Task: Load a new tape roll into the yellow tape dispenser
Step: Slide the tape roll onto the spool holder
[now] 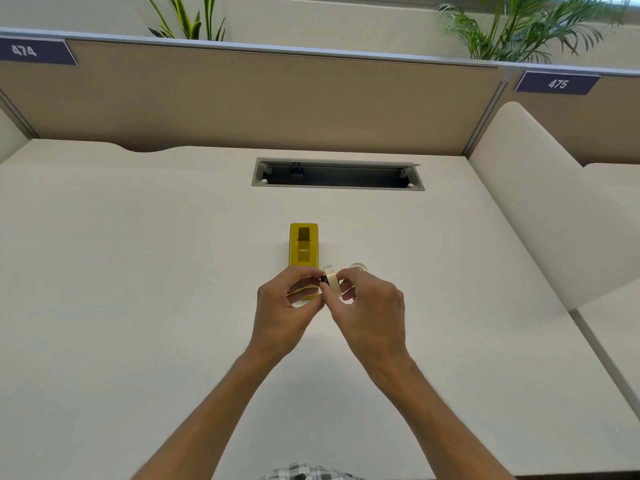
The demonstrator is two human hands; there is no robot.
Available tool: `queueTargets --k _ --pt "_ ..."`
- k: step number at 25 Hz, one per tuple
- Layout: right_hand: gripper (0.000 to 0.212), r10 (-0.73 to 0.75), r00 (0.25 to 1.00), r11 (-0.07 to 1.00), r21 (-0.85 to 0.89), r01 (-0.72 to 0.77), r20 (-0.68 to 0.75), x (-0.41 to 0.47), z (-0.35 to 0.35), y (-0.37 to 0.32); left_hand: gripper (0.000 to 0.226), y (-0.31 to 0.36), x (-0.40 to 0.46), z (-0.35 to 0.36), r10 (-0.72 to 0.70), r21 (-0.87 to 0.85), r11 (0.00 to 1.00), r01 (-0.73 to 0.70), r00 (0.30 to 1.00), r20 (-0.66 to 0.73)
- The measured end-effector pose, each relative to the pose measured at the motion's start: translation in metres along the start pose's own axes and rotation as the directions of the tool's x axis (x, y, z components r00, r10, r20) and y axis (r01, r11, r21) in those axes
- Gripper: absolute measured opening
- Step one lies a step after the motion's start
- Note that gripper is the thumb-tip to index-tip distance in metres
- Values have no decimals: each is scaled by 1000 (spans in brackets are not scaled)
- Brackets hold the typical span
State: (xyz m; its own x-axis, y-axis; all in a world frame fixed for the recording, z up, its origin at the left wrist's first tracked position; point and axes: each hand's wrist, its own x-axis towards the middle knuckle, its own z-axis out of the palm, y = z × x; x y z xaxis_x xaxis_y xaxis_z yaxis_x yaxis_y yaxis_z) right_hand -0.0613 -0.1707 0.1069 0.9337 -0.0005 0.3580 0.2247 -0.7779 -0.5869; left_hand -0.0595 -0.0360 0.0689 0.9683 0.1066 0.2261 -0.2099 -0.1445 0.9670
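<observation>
Both hands pinch the tape roll (pixel 331 280) — right hand (pixel 370 306) grips rim, left hand (pixel 287 306) fingertips at dark hub (pixel 325 279); seat hub square before dropping into yellow dispenser (pixel 304 249) just beyond the grip.

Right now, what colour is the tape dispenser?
Yellow; the tape dispenser shows best in the head view.

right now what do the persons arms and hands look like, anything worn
Both forearms are bare to the frame's bottom edge: no sleeves, watch or gloves show. The left hand and right hand show no rings on the fingers. A checked shirt shows at the bottom edge.
</observation>
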Motion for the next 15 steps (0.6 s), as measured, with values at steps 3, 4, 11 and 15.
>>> queueTargets --k 3,4,11,15 --pt "19 7 1000 999 36 -7 -8 0 -1 0 31 0 0 -1 12 4 1000 -12 1000 -3" --pt "20 21 1000 999 50 -20 -9 0 -2 0 31 -1 0 -1 14 2 1000 -14 1000 -5" --pt "20 49 998 995 86 -53 49 1 -3 -1 30 -1 -1 0 -1 1 1000 1 1000 6" --pt "17 47 998 993 109 -51 36 1 -3 -1 31 -1 -1 0 8 34 999 -8 1000 2"
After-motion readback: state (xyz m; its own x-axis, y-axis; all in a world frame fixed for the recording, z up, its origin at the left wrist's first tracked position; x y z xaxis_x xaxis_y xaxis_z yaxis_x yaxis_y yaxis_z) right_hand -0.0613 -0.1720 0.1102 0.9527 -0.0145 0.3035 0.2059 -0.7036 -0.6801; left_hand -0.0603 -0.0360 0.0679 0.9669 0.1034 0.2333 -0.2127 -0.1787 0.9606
